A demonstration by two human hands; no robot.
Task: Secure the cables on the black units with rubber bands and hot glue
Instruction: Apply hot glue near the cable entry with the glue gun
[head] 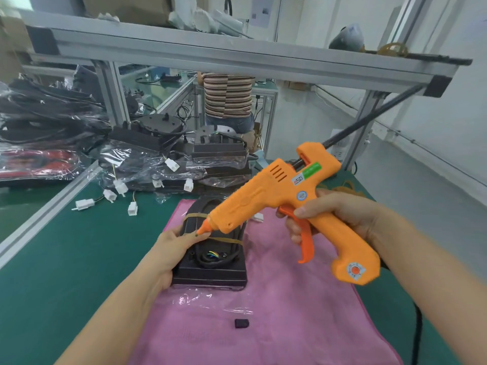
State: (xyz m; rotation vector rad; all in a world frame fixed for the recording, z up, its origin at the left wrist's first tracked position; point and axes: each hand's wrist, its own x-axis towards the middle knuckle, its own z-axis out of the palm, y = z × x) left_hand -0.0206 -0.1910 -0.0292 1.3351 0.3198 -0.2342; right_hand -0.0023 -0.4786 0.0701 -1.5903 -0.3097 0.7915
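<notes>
Cables lay coiled on the black unit (pixel 210 270), already bound by a rubber band (pixel 226 240), on the pink cloth (pixel 276 312). The left hand (pixel 174 246) pressed flat on the unit; the right hand (pixel 340 214) gripped the glue gun (pixel 266 198), nozzle near the band. Gluing seemed barely begun. Bagged units (pixel 147 164) waited behind.

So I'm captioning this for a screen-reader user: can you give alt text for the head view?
A right hand holds an orange glue gun, nozzle down at a rubber-banded black unit that the left hand steadies on a pink cloth.
</notes>
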